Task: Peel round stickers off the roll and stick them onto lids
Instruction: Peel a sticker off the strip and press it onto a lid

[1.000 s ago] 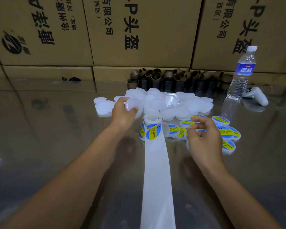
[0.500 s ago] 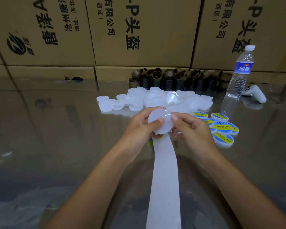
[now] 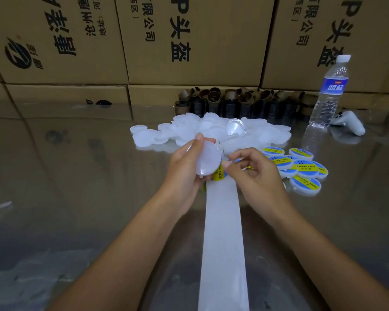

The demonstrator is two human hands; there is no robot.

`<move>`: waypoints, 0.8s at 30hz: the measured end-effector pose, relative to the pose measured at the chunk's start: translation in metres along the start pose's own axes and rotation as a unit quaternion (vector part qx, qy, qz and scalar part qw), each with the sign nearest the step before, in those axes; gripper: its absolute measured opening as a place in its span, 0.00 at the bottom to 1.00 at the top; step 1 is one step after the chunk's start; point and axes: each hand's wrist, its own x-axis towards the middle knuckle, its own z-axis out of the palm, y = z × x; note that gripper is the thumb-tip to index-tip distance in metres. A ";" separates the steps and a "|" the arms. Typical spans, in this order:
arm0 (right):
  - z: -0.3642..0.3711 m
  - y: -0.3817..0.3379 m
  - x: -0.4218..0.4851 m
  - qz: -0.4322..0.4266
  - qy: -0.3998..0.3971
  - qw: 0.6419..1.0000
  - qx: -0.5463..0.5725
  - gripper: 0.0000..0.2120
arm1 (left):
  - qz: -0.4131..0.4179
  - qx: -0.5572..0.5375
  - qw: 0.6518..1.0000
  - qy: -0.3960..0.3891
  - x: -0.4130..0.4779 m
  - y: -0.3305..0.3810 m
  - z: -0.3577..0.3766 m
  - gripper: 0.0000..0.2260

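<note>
My left hand [image 3: 184, 171] grips a blank white round lid [image 3: 208, 159], tilted on edge above the table. Just right of it, my right hand [image 3: 254, 176] pinches a yellow and blue round sticker [image 3: 219, 173] at the sticker roll, which the hands mostly hide. The roll's empty white backing strip [image 3: 222, 243] runs from the hands toward me. A heap of blank white lids [image 3: 211, 131] lies behind the hands. Several lids that carry stickers [image 3: 301, 169] lie to the right.
A water bottle [image 3: 330, 90] stands at the back right beside a white controller [image 3: 350, 123]. Brown cardboard cores [image 3: 234, 99] line the foot of stacked cardboard boxes [image 3: 189, 41]. The table top [image 3: 76, 176] is shiny and reflective.
My left hand picked a blank lid from the heap and brought it toward me, then tilted it. My right hand left the stickered lids and moved to the sticker at the roll.
</note>
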 end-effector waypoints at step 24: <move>-0.014 -0.002 0.006 0.038 0.038 0.992 0.110 0.16 | -0.055 0.163 0.985 -0.009 0.007 -0.013 -0.008 0.16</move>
